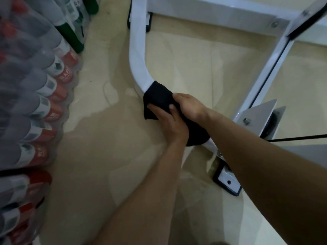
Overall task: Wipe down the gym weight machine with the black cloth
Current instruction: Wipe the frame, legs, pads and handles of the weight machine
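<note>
The black cloth (159, 98) is folded over the white base tube (138, 55) of the weight machine, just where the tube bends. From there the tube's long axis runs two ways: up and away toward the cross member (203, 7), and back toward the person to the bolted foot plate (227, 181) on the floor (106, 138).

Both hands sit on the cloth, touching each other. The left hand (166, 121) clasps it from the near side, thumb and fingers spread over the fabric. The right hand (190, 105) wraps it from the top, fingers curled over the far side.

The bare tube ahead of the cloth lies up and to the left, so the next stroke probably slides along that axis. Shrink-wrapped bottles (44, 85) stand well apart at the left.
</note>
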Motion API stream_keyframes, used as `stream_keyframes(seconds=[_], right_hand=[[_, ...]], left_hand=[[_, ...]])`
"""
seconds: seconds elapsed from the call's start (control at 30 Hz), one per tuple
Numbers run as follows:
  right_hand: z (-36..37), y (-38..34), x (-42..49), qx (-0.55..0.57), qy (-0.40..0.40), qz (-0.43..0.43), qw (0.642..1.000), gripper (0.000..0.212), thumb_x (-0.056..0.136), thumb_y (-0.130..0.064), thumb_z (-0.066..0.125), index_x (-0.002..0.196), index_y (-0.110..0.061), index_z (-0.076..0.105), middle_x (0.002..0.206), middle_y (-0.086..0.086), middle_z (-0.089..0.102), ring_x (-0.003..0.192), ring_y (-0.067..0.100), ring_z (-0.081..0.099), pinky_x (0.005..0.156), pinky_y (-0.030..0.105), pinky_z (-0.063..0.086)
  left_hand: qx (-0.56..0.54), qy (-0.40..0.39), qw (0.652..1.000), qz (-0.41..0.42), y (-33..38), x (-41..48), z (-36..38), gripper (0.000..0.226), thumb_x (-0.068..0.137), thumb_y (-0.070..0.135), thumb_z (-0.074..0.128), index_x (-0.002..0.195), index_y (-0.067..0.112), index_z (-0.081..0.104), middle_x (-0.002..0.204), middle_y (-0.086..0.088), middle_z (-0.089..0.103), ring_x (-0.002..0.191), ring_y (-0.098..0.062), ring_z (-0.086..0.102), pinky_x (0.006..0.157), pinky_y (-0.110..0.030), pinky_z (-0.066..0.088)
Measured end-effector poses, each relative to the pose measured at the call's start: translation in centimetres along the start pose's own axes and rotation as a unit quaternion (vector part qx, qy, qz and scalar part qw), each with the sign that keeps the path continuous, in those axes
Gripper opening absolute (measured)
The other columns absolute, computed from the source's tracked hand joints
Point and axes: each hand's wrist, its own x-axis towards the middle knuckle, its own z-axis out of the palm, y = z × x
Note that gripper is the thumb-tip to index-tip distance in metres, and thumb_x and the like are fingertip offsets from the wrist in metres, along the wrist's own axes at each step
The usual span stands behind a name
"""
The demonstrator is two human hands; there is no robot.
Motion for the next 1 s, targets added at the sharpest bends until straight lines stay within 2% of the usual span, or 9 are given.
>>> stream_keyframes(seconds=[0.13, 0.23, 0.37, 0.47, 0.57, 0.67, 0.77, 0.87, 1.0], right_hand=[[1.2, -2.8, 3.0, -0.036, -0.029, -0.047, 0.998, 0.036, 0.107, -0.032, 0.033, 0.109, -0.019, 0.066, 0.12, 0.005, 0.066, 0.111, 0.019, 0.059, 0.104, 0.037, 0.04], [1.4, -2.1, 2.4, -0.101, 0.008, -0.063, 0.993, 0.042, 0.107, -0.038, 0.03, 0.134, -0.022, 0.059, 0.136, 0.004, 0.061, 0.124, 0.023, 0.055, 0.105, 0.036, 0.038], [0.4, 1.9, -1.6, -0.189, 0.087, -0.055, 0.977, 0.04, 0.106, -0.04, 0.031, 0.136, -0.028, 0.054, 0.128, 0.004, 0.065, 0.117, 0.028, 0.059, 0.089, 0.035, 0.042], [-0.2, 2.8, -2.1, -0.185, 0.078, -0.03, 0.979, 0.039, 0.107, -0.034, 0.031, 0.14, -0.028, 0.051, 0.128, 0.003, 0.065, 0.116, 0.025, 0.058, 0.086, 0.032, 0.039], [0.6, 0.5, 0.4, -0.15, 0.05, -0.035, 0.987, 0.04, 0.108, -0.035, 0.028, 0.139, -0.026, 0.053, 0.135, 0.003, 0.062, 0.122, 0.024, 0.055, 0.095, 0.032, 0.04], [2.4, -2.7, 4.3, -0.156, 0.046, -0.072, 0.984, 0.043, 0.109, -0.035, 0.026, 0.14, -0.02, 0.051, 0.139, 0.008, 0.059, 0.126, 0.028, 0.054, 0.103, 0.036, 0.039], [3.6, -5.4, 7.0, -0.156, 0.05, -0.094, 0.982, 0.044, 0.109, -0.036, 0.023, 0.132, -0.015, 0.054, 0.135, 0.011, 0.06, 0.124, 0.031, 0.054, 0.097, 0.035, 0.039], [3.3, -5.7, 7.3, -0.145, 0.037, -0.095, 0.984, 0.047, 0.109, -0.04, 0.023, 0.129, -0.016, 0.058, 0.133, 0.01, 0.061, 0.123, 0.03, 0.054, 0.096, 0.036, 0.038], [2.7, -3.3, 4.4, -0.21, 0.065, -0.087, 0.972, 0.043, 0.106, -0.048, 0.026, 0.115, -0.023, 0.059, 0.118, 0.008, 0.067, 0.107, 0.031, 0.061, 0.081, 0.037, 0.04]], left_hand=[[-0.002, 0.034, 0.998, 0.052, 2.1, 6.2, -3.1, 0.07, 0.106, 0.035, 0.036, 0.158, 0.012, -0.004, 0.165, -0.011, 0.013, 0.148, -0.025, 0.027, 0.118, -0.036, 0.029], [0.03, 0.035, 0.996, 0.075, 2.3, 5.9, -3.2, 0.069, 0.106, 0.035, 0.036, 0.158, 0.013, -0.002, 0.165, -0.01, 0.014, 0.147, -0.022, 0.028, 0.116, -0.03, 0.03], [0.11, 0.014, 0.993, 0.032, 0.4, -0.2, -0.9, 0.082, 0.101, 0.057, 0.027, 0.156, 0.013, -0.015, 0.164, -0.017, 0.016, 0.145, -0.029, 0.032, 0.12, -0.025, 0.021], [0.09, -0.062, 0.994, 0.009, -0.7, -3.4, 0.1, 0.088, 0.084, 0.077, 0.005, 0.145, 0.029, -0.036, 0.165, -0.014, 0.016, 0.142, -0.029, 0.039, 0.112, -0.036, 0.039], [0.007, -0.038, 0.998, -0.042, 0.6, -0.1, -0.5, 0.083, 0.098, 0.063, 0.024, 0.156, 0.022, -0.019, 0.163, -0.012, 0.023, 0.138, -0.028, 0.043, 0.107, -0.036, 0.041], [-0.031, 0.012, 0.999, -0.019, 1.8, 5.8, -2.4, 0.071, 0.104, 0.046, 0.035, 0.159, 0.02, -0.002, 0.161, -0.011, 0.026, 0.141, -0.027, 0.04, 0.113, -0.039, 0.037], [-0.031, -0.021, 0.999, 0.026, 3.5, 10.4, -5.3, 0.061, 0.107, 0.039, 0.034, 0.159, 0.021, 0.008, 0.162, -0.005, 0.027, 0.145, -0.02, 0.033, 0.116, -0.03, 0.03], [-0.023, -0.053, 0.996, 0.061, 5.2, 12.2, -6.8, 0.057, 0.108, 0.033, 0.033, 0.159, 0.02, 0.01, 0.163, -0.003, 0.024, 0.146, -0.017, 0.029, 0.106, -0.019, 0.023], [0.015, -0.057, 0.997, 0.054, 3.7, 8.4, -6.5, 0.062, 0.108, 0.038, 0.031, 0.159, 0.022, 0.001, 0.165, -0.002, 0.019, 0.146, -0.017, 0.03, 0.107, -0.022, 0.026]])
